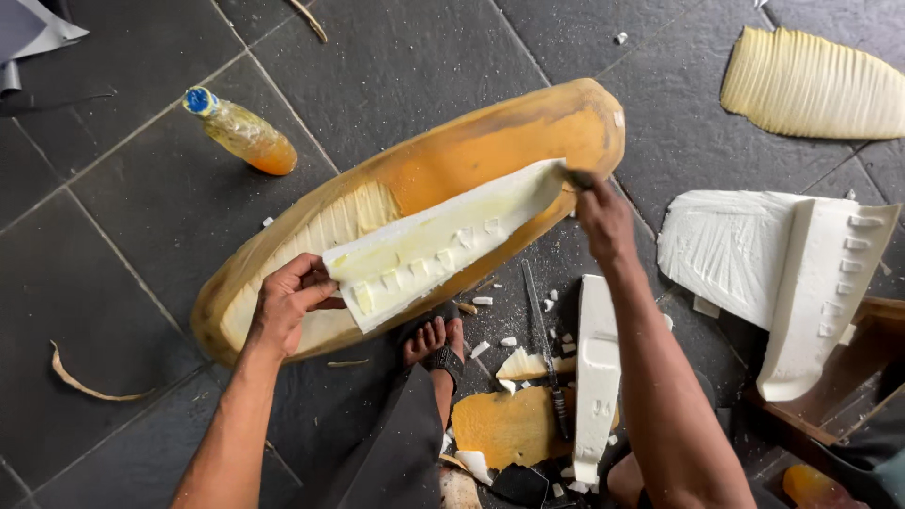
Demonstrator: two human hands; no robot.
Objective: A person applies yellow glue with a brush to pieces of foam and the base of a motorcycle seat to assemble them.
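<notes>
A long boat-shaped orange-tan husk (490,141) lies on the dark tile floor, its pale ribbed inside facing up. Across it rests a long white strip (443,240) with yellowish smears and small notches. My left hand (287,302) grips the strip's near end against the husk's rim. My right hand (603,212) is at the strip's far end, closed on a small dark tool whose tip touches the strip. My bare foot in a sandal (436,344) rests just under the husk.
A plastic bottle of orange liquid (240,132) lies at the upper left. White carved pieces (782,264) and a ribbed pale husk (811,85) sit to the right. A long knife (542,339), another white strip (596,377), an orange scrap (509,424) and white chips lie by my foot.
</notes>
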